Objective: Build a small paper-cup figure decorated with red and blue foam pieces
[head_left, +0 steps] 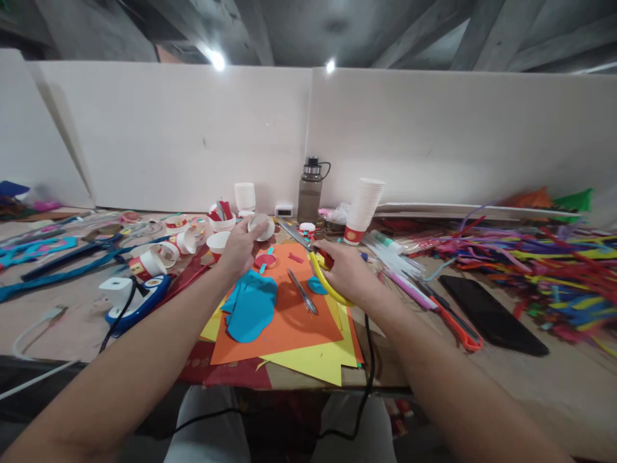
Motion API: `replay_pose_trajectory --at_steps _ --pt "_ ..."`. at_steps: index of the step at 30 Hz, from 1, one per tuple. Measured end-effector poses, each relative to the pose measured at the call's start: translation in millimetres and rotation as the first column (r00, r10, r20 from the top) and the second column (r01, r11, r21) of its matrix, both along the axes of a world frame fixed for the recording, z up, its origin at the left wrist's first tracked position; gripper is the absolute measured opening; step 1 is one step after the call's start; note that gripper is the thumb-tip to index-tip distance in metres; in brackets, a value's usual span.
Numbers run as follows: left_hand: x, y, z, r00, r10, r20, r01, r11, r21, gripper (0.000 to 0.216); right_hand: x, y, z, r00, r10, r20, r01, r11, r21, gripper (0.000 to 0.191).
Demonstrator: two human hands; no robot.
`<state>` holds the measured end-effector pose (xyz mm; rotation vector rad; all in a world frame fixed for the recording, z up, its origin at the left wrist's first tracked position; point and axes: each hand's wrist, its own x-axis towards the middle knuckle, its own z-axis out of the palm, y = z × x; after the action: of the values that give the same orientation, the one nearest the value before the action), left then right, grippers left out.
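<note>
Between the fingers of my left hand (245, 244) is a small white round piece (261, 227), which looks like a paper cup bottom. My right hand (347, 270) grips yellow-handled scissors (295, 234), their blades pointing up and left toward the white piece but apart from it. Below my hands lie orange paper (289, 328) and yellow paper (313, 366). On the orange sheet rest a blue cut piece (253, 308), a pen (303, 292), a small blue disc (317, 285) and a red round piece with blue strips (265, 261).
A water bottle (309, 196) and a tall stack of paper cups (365, 209) stand at the back. Cut cups (147, 263) and a blue power strip (139, 302) lie left. Right are a box cutter (456, 321), a phone (491, 315) and pipe cleaners (544, 270).
</note>
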<state>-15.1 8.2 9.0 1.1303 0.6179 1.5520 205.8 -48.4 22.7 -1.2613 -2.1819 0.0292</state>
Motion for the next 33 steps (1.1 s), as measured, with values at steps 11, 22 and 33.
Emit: replay_pose_trajectory --at_steps 11,22,33 --pt "-3.4 2.0 -4.7 0.995 -0.060 -0.080 0.064 0.996 0.053 0.033 0.0 -6.4 3.0 0.998 -0.027 0.058 0.030 0.998 -0.048 0.040" --pt "-2.6 -0.2 -1.6 0.994 -0.030 -0.108 0.036 0.998 0.056 0.034 0.5 -6.1 2.3 0.996 -0.040 0.082 0.043 0.998 -0.039 0.040" --pt "-8.1 3.0 -4.7 0.966 0.038 -0.255 0.001 0.989 0.150 0.029 0.6 -3.5 3.3 0.998 0.061 -0.032 -0.066 0.981 -0.184 0.037"
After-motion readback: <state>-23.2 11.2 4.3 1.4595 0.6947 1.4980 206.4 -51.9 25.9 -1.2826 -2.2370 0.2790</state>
